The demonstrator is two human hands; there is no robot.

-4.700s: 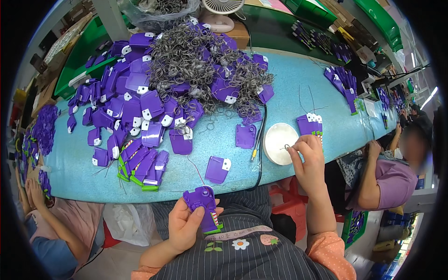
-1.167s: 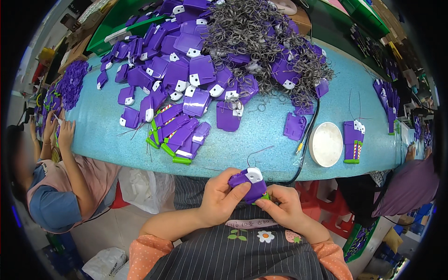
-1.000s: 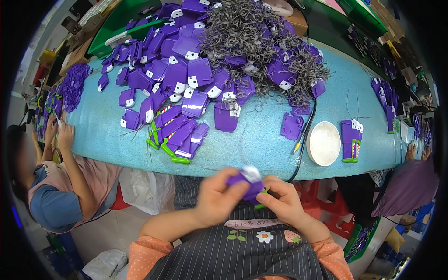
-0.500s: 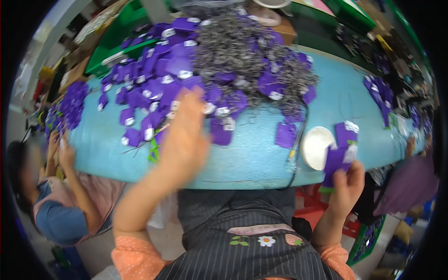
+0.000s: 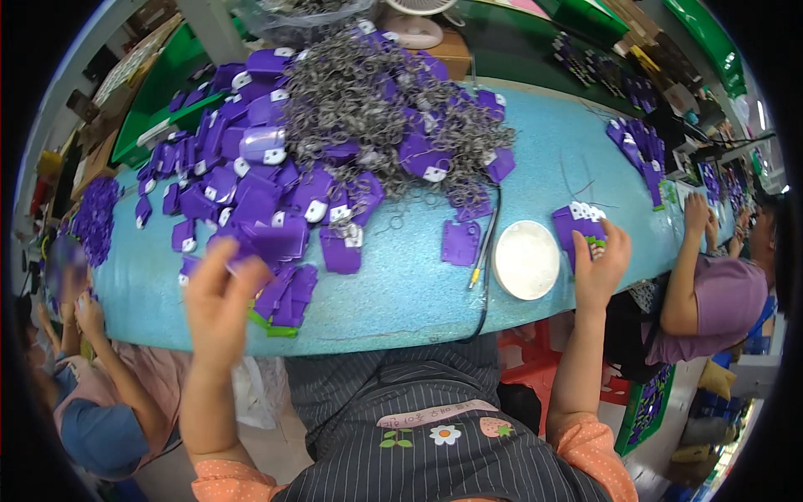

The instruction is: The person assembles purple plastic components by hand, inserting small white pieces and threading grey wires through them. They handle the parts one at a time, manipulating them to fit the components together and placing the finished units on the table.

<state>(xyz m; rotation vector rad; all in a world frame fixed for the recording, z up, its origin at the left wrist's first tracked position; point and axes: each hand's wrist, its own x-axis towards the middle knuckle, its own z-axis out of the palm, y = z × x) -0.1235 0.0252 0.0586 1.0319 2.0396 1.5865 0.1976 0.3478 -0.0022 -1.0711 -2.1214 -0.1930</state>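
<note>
The stack of purple pieces [image 5: 572, 226] lies on the blue table [image 5: 401, 293], at the right hand [image 5: 604, 268]. Its long axis runs from the white ends, on the far side, to the green ends, on the near side, roughly in line with the right forearm. The right hand is the nearer hand; the stack lies just beyond it and slightly to its left. Thumb and forefinger stand apart, with the green ends showing between them. Whether they press on the stack cannot be told.

The left hand [image 5: 219, 305] is well apart from the stack, at the near edge of the purple pile [image 5: 272, 241]. Its fingers are bent and blurred; purple shows behind the fingertips, and whether they pinch a piece cannot be told. The pile extends away from these fingers, mainly forward and to the right. A fan of green-ended pieces [image 5: 294, 297] lies just right of the left hand.

Between the hands, nearer the right, stands a white dish [image 5: 525, 261]. A yellow plug [image 5: 475, 277] lies just left of the dish. The heap of wire rings [image 5: 360, 109] covers the far part of the pile.
</note>
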